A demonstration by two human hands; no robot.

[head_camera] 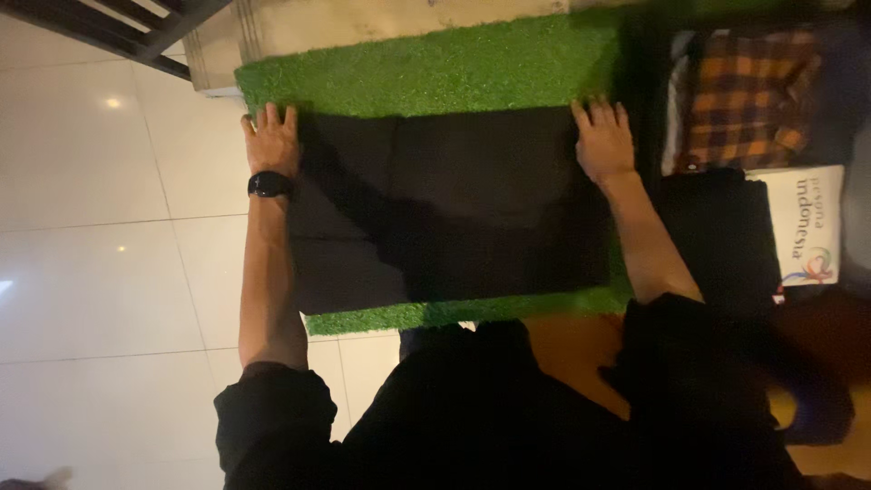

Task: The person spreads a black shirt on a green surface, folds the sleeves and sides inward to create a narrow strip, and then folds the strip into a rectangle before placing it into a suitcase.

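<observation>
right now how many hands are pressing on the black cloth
2. The left hand lies flat on the far left corner of the black cloth; the right hand lies flat on its far right corner.

Dim, slightly blurred view, lamp glare on tiles [100, 181], murky right side

Both arms reach forward, left hand [272, 141] and right hand [602, 141] pressed flat, fingers together.

Black cloth [454, 209] hides most of the green mat [435, 68]; checked fabric [748, 100] blurred.
</observation>
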